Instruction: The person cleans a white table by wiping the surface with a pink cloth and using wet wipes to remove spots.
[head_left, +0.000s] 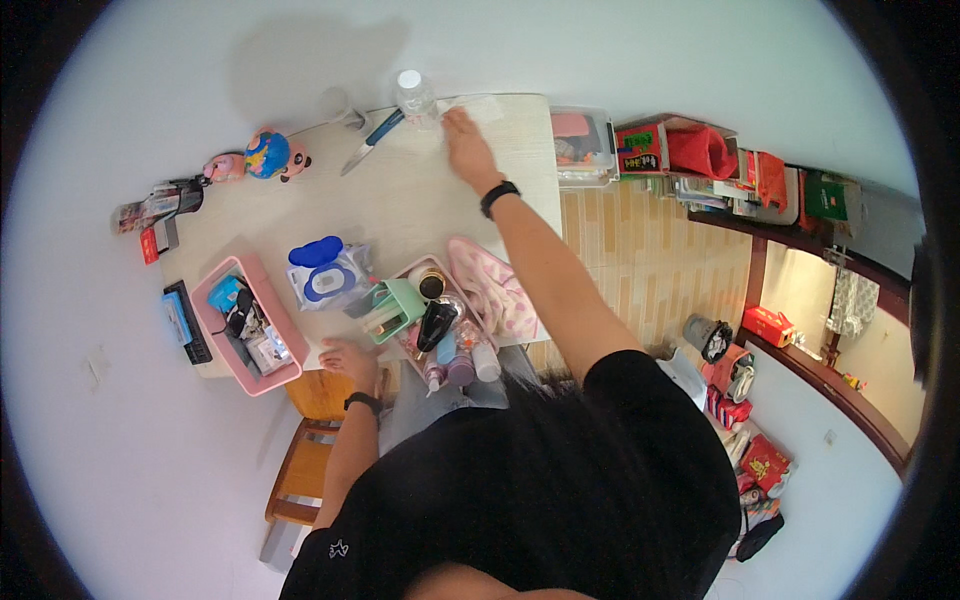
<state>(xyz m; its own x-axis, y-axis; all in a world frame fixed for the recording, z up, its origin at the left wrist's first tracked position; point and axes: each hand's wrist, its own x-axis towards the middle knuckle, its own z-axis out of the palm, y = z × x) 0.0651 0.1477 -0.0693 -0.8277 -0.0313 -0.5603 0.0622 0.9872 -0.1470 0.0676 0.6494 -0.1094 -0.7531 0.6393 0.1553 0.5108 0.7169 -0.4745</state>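
My right hand (466, 148) reaches to the far edge of the pale table (420, 195), just right of a clear plastic bottle (415, 96) with a white cap; whether they touch cannot be told. Left of the bottle lie a knife (373, 141) with a dark blue handle and a clear cup (343, 109). My left hand (349, 361) is at the near table edge, fingers apart and holding nothing, between a pink bin (250, 325) of small items and a pink basket (480, 336) of bottles with a green container (397, 309). A pack of wipes (328, 279) has its blue lid raised.
A pink spotted cloth (495, 289) lies beside the basket. A globe (267, 155) and pink figurines (225, 167) stand along the back left. A clear storage box (581, 146) is right of the table. A wooden chair (300, 457) stands near my left arm.
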